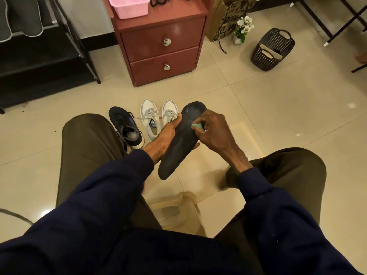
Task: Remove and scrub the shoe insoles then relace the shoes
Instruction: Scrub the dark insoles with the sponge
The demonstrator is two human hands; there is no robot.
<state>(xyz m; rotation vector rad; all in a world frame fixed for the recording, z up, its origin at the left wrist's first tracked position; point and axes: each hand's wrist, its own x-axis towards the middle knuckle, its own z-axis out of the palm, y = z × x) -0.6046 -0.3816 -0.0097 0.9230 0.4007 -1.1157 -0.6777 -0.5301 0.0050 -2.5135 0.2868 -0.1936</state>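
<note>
My left hand (168, 133) cups the insole (181, 139) from below — steady, so my right hand (213, 132), fingers pinching the sponge (197, 127), can scrub it.

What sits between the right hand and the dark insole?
A small green sponge, pinched by the right hand against the insole, which the left hand holds; head view.

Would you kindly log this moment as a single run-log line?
step: insole scrub | left hand: holds insole | right hand: presses green sponge on it | floor: dark shoe, white shoes
</note>
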